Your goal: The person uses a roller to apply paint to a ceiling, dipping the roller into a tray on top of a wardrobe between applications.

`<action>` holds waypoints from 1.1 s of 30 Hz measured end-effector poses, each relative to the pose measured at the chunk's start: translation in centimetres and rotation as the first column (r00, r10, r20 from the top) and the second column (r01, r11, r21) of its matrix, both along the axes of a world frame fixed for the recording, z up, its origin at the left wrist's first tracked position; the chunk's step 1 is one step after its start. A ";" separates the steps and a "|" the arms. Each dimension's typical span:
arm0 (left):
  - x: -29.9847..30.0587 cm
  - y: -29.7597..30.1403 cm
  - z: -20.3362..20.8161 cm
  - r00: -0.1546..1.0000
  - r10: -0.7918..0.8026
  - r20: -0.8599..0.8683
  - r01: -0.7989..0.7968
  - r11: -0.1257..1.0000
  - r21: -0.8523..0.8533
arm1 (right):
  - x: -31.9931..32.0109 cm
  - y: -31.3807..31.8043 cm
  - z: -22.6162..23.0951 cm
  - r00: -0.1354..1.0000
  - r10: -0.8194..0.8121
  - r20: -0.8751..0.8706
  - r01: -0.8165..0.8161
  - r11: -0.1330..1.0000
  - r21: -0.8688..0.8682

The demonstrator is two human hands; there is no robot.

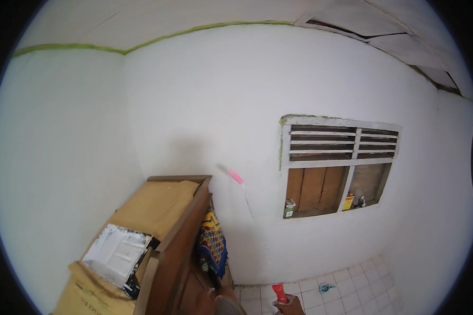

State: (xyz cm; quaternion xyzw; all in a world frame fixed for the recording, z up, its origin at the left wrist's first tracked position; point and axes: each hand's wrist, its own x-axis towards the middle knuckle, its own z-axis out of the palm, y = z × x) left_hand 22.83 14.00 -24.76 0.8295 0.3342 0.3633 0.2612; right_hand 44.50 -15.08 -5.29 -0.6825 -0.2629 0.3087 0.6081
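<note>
Right hand (290, 304): I am seeing it grasping the red handle (279, 292) of the paint roller (235, 176), fingers wrapping the lower end.
Left hand (207, 301): it is showing at the lower edge, next to a dark, elongated object (209, 269); I am not able to tell whether it is gripping that.
Paint tray (116, 253): smeared white, it is lying tilted on the brown covering (157, 203) over the cabinet (167, 269), to my left.
Patterned cloth (214, 239): blue, yellow and red, it is hanging beside the cabinet.
Tiled floor (310, 302): a small teal object (327, 287) is lying on it, right of the red handle.
Roller head: the thin rod (253, 211) is running up and leftward to a pink sleeve, which is standing out against the white wall (210, 94); whether it is touching, I am not making out.
Window (358, 143): slats are crossing its upper half; a green can (289, 208) and a yellow can (348, 201) are standing below.
Ceiling (205, 11): a green band (205, 27) is edging it.
</note>
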 end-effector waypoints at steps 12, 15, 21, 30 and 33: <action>-1.9 -2.8 19.5 0.868 -0.146 -0.474 0.140 0.989 -0.049 | 0.7 0.6 5.3 0.736 0.353 0.578 -0.217 0.931 -0.293; -0.8 0.3 18.9 0.862 -0.182 -0.474 0.178 0.983 -0.053 | 1.3 1.5 8.4 0.696 0.293 0.655 -0.220 0.956 -0.194; 0.0 4.2 19.3 0.776 -0.191 -0.601 0.250 0.968 0.016 | -0.1 6.2 17.2 0.554 0.439 0.707 -0.412 0.883 -0.226; 0.9 4.3 20.2 0.632 -0.228 -0.741 0.236 0.967 -0.096 | -2.9 16.7 22.0 0.297 0.492 0.819 -0.513 0.805 -0.297; 0.0 3.2 21.2 0.592 -0.231 -0.772 0.230 0.967 -0.112 | -4.9 19.7 23.2 0.212 0.519 0.828 -0.523 0.776 -0.353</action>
